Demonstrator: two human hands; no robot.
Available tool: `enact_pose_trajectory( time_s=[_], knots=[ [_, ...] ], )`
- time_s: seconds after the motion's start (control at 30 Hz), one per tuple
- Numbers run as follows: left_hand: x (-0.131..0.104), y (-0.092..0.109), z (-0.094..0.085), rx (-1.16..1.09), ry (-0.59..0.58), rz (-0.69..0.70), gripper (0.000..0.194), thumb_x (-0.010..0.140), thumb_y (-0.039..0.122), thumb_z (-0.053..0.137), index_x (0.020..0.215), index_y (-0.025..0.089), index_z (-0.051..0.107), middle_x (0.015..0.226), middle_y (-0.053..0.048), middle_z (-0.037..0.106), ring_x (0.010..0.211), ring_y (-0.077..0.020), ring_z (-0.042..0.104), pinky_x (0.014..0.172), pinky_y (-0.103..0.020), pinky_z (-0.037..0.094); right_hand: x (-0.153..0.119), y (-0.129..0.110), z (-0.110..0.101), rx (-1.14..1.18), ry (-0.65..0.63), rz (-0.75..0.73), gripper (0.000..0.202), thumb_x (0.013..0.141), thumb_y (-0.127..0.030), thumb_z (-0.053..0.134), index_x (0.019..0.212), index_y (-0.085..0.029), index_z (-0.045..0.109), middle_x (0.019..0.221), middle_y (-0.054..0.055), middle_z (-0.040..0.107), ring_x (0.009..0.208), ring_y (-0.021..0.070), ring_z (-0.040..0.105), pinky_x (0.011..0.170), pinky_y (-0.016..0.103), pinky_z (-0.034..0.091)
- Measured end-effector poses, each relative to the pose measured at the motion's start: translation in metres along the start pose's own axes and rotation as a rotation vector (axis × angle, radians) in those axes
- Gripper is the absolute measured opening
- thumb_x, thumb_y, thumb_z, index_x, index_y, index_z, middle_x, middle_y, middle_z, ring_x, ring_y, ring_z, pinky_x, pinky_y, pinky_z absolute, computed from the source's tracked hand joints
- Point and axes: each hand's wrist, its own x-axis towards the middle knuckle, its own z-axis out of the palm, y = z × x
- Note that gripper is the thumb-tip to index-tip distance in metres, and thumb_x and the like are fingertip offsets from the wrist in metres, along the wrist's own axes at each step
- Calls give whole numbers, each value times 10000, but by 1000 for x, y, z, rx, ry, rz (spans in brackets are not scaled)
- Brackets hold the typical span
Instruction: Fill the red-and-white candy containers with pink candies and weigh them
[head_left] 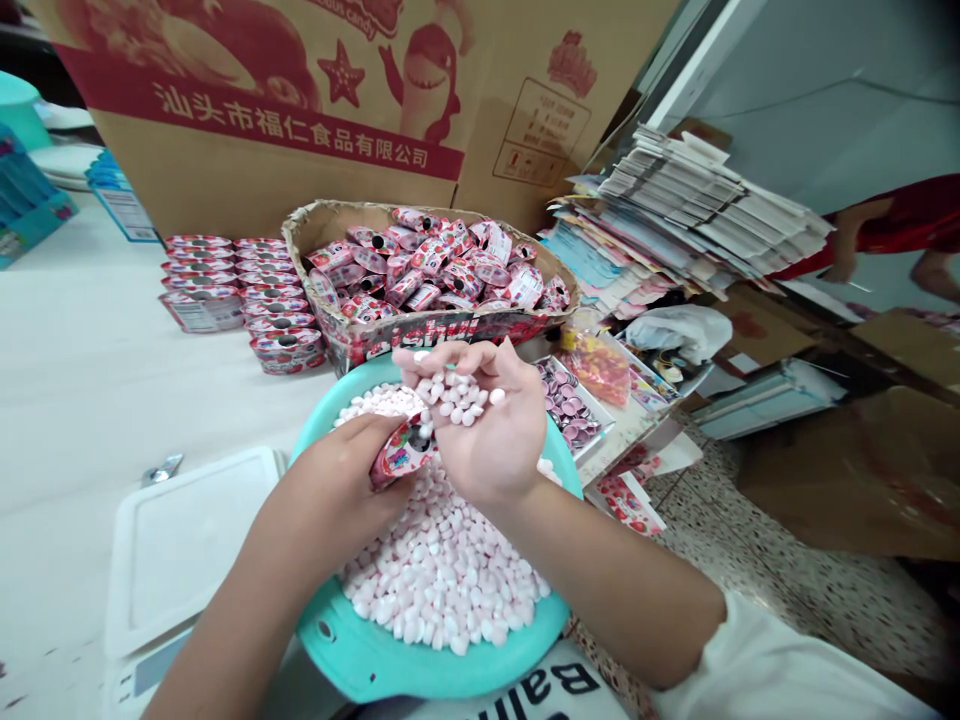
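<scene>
My left hand (349,490) is wrapped round a small pink printed candy box (403,455), its dark round opening facing up. Beside it my right hand (491,440) is cupped palm up, holding a heap of pale pink candies (459,398) right at that opening. One candy lies on the fingertips. Below both hands stands a turquoise basin (337,650) with many loose pale candies (450,560) in it. My wrists and forearms cover part of its rim.
A torn carton (442,328) full of similar boxes stands behind the basin, with rows of boxes (281,325) to its left. A white scale (191,540) sits at left. Pink caps (566,405) fill a tray at right. Stacked flat cardboard (712,195) and another person's arm (862,225) are further right.
</scene>
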Motion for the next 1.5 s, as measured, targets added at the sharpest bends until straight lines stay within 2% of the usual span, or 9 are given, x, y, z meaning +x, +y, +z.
enact_pose_trajectory(
  time_s=[0.27, 0.53, 0.63, 0.73, 0.83, 0.97, 1.1, 1.23, 1.5],
  knots=[
    [0, 1, -2, 11, 9, 17, 312, 819, 248, 605, 1117, 167, 649, 1118, -103, 700, 1013, -271, 676, 889, -397, 536, -1, -1, -4, -38, -61, -26, 325, 846, -485, 634, 675, -211, 600, 743, -1, 699, 844, 228, 752, 865, 400, 569],
    [1, 0, -1, 3, 17, 26, 296, 822, 233, 602, 1109, 171, 646, 1123, -108, 694, 1001, -268, 678, 893, -396, 534, 1, 2, -8, -195, -246, 18, 330, 847, -558, 609, 995, -264, 587, 968, 21, 728, 1032, 225, 699, 962, 417, 530],
    [2, 2, -1, -33, 35, 36, 264, 826, 225, 599, 1081, 185, 651, 1116, -87, 699, 999, -253, 678, 868, -368, 535, 4, -4, -12, -348, -327, -27, 405, 874, -598, 573, 1119, -276, 545, 1144, 54, 699, 1147, 229, 651, 998, 422, 515],
    [2, 2, -2, -58, 63, 30, 262, 829, 203, 593, 1084, 201, 653, 1085, -60, 704, 973, -230, 676, 843, -340, 530, 10, -17, -21, -584, -366, -175, 363, 891, -520, 614, 1148, -267, 568, 1242, 60, 660, 1191, 211, 620, 1060, 405, 473],
    [0, 1, -3, -58, 97, 17, 316, 831, 186, 597, 1143, 220, 640, 1089, -41, 700, 976, -212, 666, 850, -319, 520, 16, -29, -31, -926, -437, -270, 219, 888, -364, 672, 1066, -239, 647, 1178, 54, 677, 1146, 192, 624, 1049, 374, 464],
    [1, -1, -4, -28, 189, -1, 324, 844, 214, 602, 1166, 221, 638, 1065, -35, 703, 944, -204, 664, 831, -300, 516, 16, -31, -38, -1263, -582, -295, 114, 893, -261, 680, 988, -207, 713, 1013, 42, 674, 961, 167, 645, 907, 325, 505],
    [2, 0, -5, -14, 167, -63, 311, 836, 205, 589, 1140, 217, 659, 1056, -37, 709, 943, -215, 661, 833, -304, 512, 9, -21, -37, -1403, -506, -302, 127, 925, -246, 639, 962, -184, 743, 915, 38, 629, 856, 156, 623, 803, 300, 503],
    [3, 1, -4, 5, 127, -104, 287, 824, 205, 593, 1099, 200, 674, 1022, -45, 709, 937, -226, 655, 843, -316, 511, 4, -15, -34, -1520, -515, -283, 168, 942, -175, 577, 953, -157, 744, 921, 55, 642, 881, 183, 618, 820, 333, 488],
    [3, 2, -4, -7, 99, -94, 285, 842, 224, 567, 1111, 207, 660, 1034, -53, 707, 955, -235, 655, 855, -338, 515, 8, -15, -35, -1435, -407, -168, 76, 887, -154, 656, 880, -168, 730, 904, 36, 672, 871, 169, 628, 808, 313, 490]
  ],
)
